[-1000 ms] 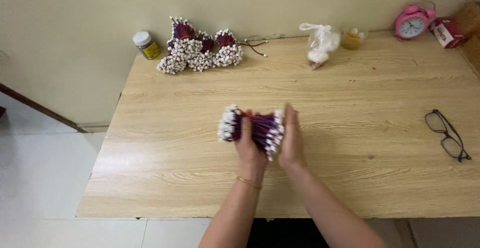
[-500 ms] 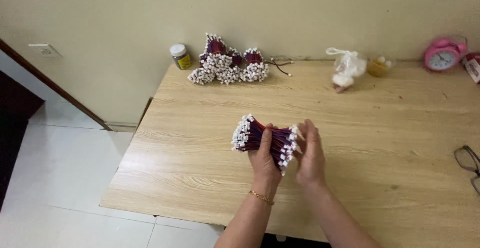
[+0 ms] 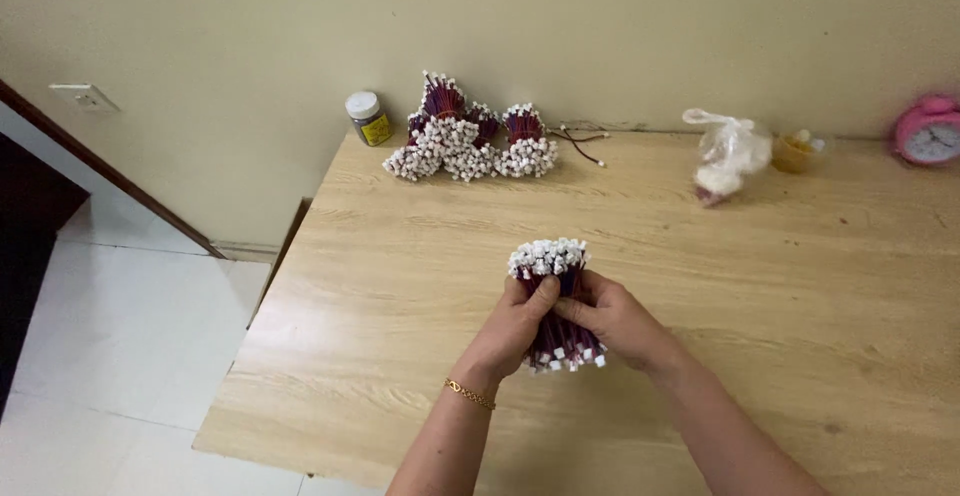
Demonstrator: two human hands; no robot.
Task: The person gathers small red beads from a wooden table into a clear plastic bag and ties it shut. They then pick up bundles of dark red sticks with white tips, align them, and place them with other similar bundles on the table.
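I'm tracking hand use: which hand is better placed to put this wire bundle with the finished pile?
Left, probably. The left hand wraps the wire bundle, and the finished pile lies toward its side; the right hand only steadies.

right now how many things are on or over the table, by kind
Bundles of red wires with white plug ends: 4, one held by the left hand and right hand, three by the wall
Loose wire: 1
Small white-lidded jar: 1
Knotted clear plastic bag: 1
Small yellow cup: 1
Pink round alarm clock: 1
Total: 9

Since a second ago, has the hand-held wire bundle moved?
Yes. The wire bundle has turned: it lay parallel to the far edge of the table, and now one white-tipped end points toward that edge.
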